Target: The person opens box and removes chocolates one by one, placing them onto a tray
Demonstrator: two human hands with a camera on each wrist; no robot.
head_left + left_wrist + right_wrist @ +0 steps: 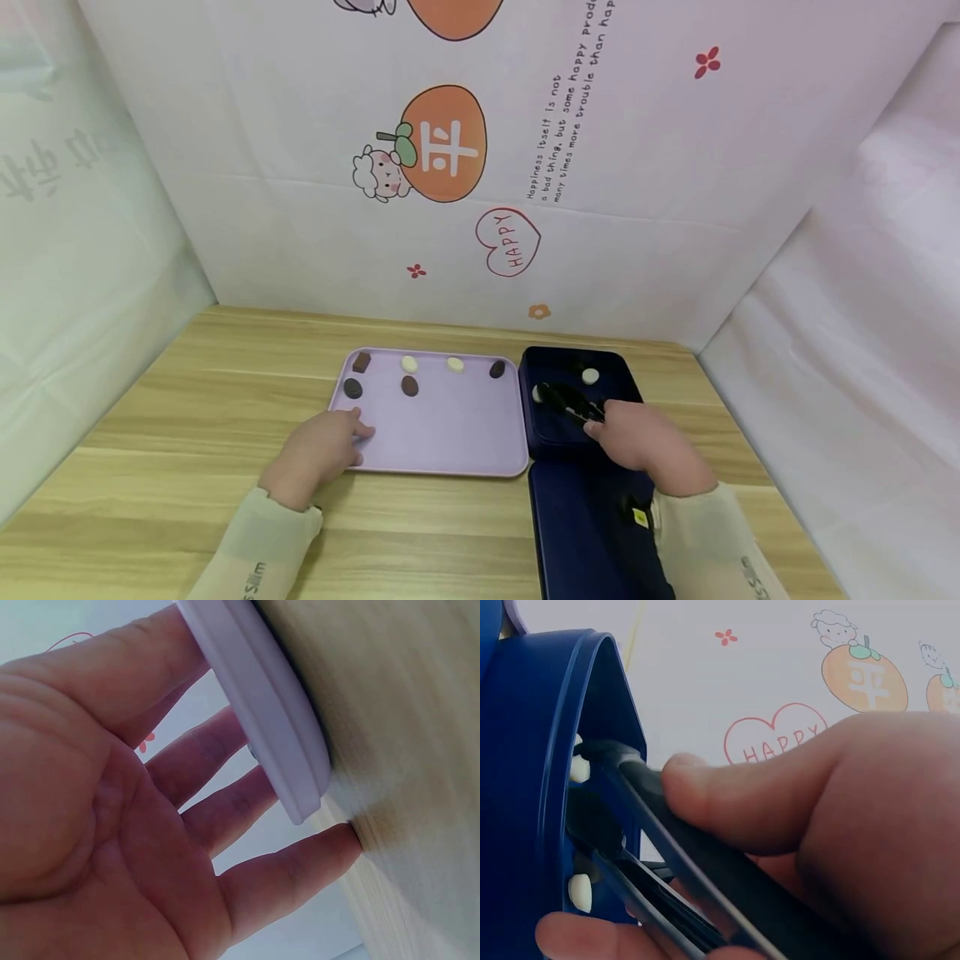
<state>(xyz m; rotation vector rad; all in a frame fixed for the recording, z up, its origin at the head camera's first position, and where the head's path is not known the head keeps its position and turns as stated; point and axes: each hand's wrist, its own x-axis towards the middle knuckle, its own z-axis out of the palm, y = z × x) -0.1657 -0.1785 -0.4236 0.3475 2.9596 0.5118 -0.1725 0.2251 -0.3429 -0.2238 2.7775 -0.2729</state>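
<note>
The head camera looks forward and down on nearly all the lilac tray (450,442) from above its near side. Low and close, the left wrist camera faces the tray's left end, shared with the head view. Right of the tray, the right wrist camera faces the navy box (551,451), near, with the HAPPY heart (509,242) beyond; the head view shows both.

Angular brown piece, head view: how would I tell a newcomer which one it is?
On the wooden table, find the lilac tray, left of the dark blue box. In its far-left corner, just beyond a dark oval piece, sits the brown block. It alone has straight sides and corners; the other pieces on the tray are rounded.
</note>
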